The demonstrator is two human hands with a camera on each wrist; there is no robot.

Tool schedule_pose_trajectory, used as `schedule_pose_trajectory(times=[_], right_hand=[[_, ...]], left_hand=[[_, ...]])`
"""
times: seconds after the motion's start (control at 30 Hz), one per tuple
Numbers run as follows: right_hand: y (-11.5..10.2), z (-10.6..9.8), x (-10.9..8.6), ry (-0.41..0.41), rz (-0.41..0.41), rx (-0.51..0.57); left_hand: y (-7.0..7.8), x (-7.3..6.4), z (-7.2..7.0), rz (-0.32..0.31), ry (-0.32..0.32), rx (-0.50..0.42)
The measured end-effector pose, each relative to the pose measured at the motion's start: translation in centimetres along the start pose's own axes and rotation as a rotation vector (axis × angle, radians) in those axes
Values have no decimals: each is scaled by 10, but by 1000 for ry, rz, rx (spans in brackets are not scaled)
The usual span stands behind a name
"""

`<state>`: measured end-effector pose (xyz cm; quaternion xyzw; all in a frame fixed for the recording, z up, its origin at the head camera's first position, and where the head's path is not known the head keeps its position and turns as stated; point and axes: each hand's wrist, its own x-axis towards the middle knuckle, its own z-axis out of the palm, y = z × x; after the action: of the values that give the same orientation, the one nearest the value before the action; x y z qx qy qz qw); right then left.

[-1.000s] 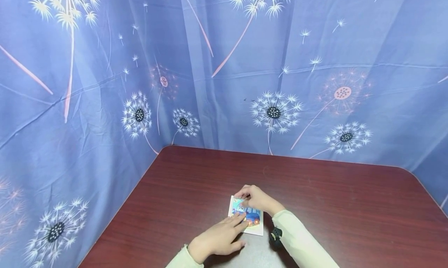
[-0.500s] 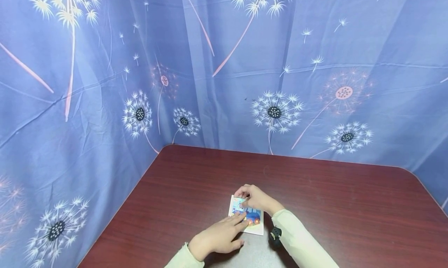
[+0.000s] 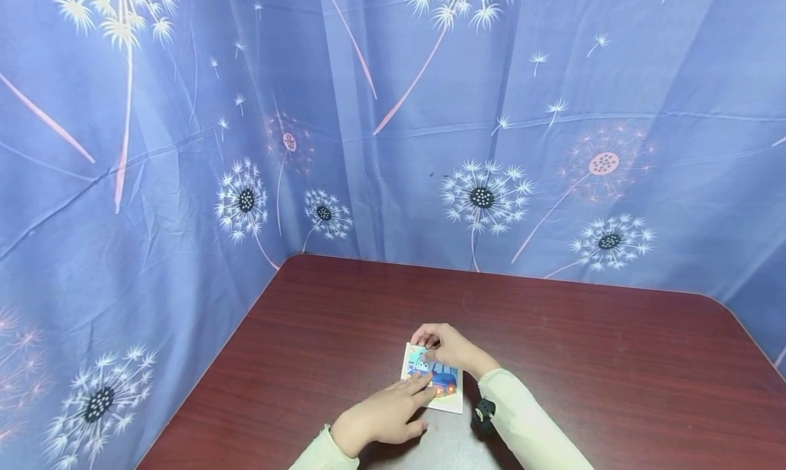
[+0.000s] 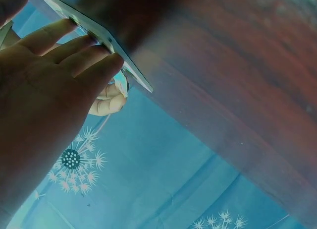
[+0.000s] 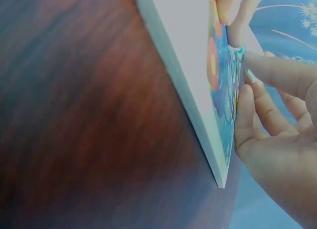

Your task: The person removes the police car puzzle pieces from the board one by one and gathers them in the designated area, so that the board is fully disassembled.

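On the table lies a small, thick white-bordered picture board printed with a smiling blue car. My left hand rests flat on its lower left part, with straight fingers spread over the picture. At the board's far edge is my right hand, its thumb and fingers bent together over the picture. A thin light-blue piece sticks up from the board's face in the left wrist view, pinched by the right fingers. The right wrist view shows the board's pale side edge and the right hand close against its printed face.
The dark red wooden table extends around the board. Blue curtains with dandelion prints hang behind and at the left of it. A black wrist device sits on the right sleeve.
The right fingers shift very slightly at the board's far edge, and more of the car's eyes shows now than half a second ago. The left hand and the board stay in place.
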<state>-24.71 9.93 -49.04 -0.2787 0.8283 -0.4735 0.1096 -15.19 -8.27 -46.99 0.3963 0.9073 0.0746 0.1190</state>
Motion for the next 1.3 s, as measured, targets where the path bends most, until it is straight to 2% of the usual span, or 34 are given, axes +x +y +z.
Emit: schedule_pose_trajectory(times=[0.5, 0.7, 1.0, 1.3], right_hand=[[3, -5, 1, 53, -19, 80], [5, -19, -3, 144, -19, 165], [9, -44, -16, 265, 103, 171], [22, -69, -38, 312, 147, 219]], left_hand=[[0, 0, -1, 8, 4, -3], [0, 0, -1, 15, 11, 5], [0, -1, -3, -5, -10, -31], [1, 0, -3, -12, -9, -29]])
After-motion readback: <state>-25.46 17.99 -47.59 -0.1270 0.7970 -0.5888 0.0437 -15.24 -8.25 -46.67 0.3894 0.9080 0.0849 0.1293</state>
